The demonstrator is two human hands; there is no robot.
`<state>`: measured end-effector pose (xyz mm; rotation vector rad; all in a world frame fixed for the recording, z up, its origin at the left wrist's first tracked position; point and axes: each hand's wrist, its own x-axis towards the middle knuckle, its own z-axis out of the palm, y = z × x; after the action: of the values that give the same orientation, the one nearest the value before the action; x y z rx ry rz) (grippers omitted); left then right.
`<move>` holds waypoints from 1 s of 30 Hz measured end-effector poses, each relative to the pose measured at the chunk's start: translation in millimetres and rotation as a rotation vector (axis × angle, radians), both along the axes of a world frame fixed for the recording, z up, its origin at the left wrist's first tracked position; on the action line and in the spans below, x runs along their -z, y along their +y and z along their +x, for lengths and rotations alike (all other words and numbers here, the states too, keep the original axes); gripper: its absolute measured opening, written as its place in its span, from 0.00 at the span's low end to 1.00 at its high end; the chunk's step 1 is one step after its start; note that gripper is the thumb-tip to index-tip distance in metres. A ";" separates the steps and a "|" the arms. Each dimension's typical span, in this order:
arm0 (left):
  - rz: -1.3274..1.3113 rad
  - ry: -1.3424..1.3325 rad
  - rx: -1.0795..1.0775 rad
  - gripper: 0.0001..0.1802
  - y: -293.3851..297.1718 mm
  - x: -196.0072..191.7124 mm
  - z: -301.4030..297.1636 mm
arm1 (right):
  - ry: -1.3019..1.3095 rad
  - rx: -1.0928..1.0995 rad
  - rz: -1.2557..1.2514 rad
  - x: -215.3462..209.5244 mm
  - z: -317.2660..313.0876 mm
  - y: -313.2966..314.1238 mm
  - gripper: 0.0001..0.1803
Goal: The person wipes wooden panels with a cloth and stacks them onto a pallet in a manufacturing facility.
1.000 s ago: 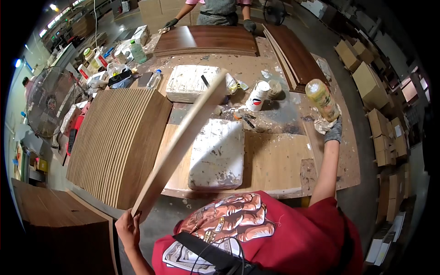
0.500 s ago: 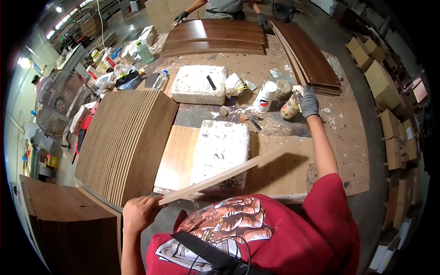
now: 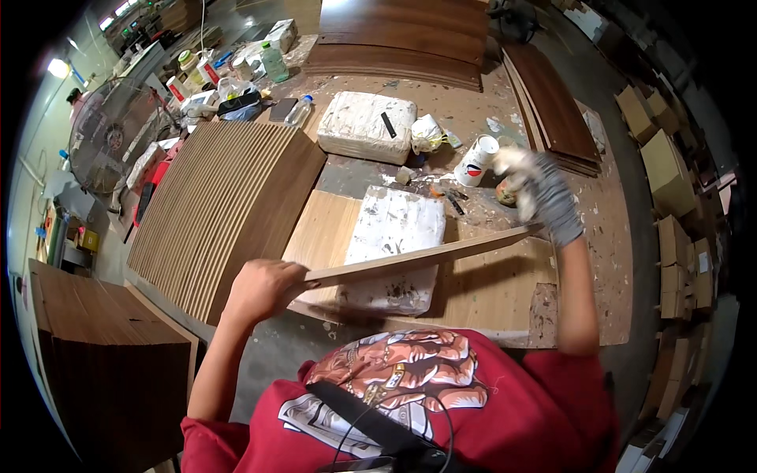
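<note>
Left hand (image 3: 266,288): bare, its fingers clamped on the left end of a slim wooden board (image 3: 426,258), by the left part of the table's (image 3: 607,260) near edge
Board: held slantwise above the near edge, its right end close under the gloved hand; I couldn't see whether those two touched
Right hand (image 3: 553,203): in a grey glove, toward the right edge, blurred, with a pale rag (image 3: 514,160) at its fingers; how tightly they were closed I couldn't tell
Small bottle (image 3: 507,191): right by that glove, partly hidden, so I couldn't make out whether it was held
Near edge: a light wood panel (image 3: 505,280) lay along it, bearing a stained white block (image 3: 398,217) that the board partly covered
Middle: a second white block (image 3: 347,126) with a black strip (image 3: 389,124) on top, a white cup (image 3: 475,164) nearer the right edge
Left edge: a thick stack of wooden boards (image 3: 272,197)
Far edge: glossy dark brown panels (image 3: 402,31)
Far right corner: more dark panels (image 3: 556,106)
Far left corner: a green bottle (image 3: 274,63) stood among clutter
</note>
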<state>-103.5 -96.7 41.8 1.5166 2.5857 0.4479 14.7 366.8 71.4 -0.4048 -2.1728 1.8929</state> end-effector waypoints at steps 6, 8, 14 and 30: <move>0.018 0.030 0.039 0.15 4.1 1.4 -25.7 | 0.113 -0.223 1.315 63.3 18.0 -133.8 0.24; 0.114 -0.027 -0.085 0.16 -12.0 -7.8 -32.4 | -0.050 -0.295 1.180 67.8 20.5 -121.5 0.24; 0.633 -1.023 -0.432 0.15 -58.0 79.0 -15.0 | 0.001 -0.226 1.349 57.0 31.4 -154.6 0.26; 1.124 -0.582 -0.358 0.19 -42.8 143.2 8.5 | 0.249 -0.293 1.270 79.1 -65.9 -393.2 0.35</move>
<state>-95.0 -139.5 -101.4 0.7676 2.1054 2.2341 -51.2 -26.4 -7.7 0.3826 -2.7569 0.2942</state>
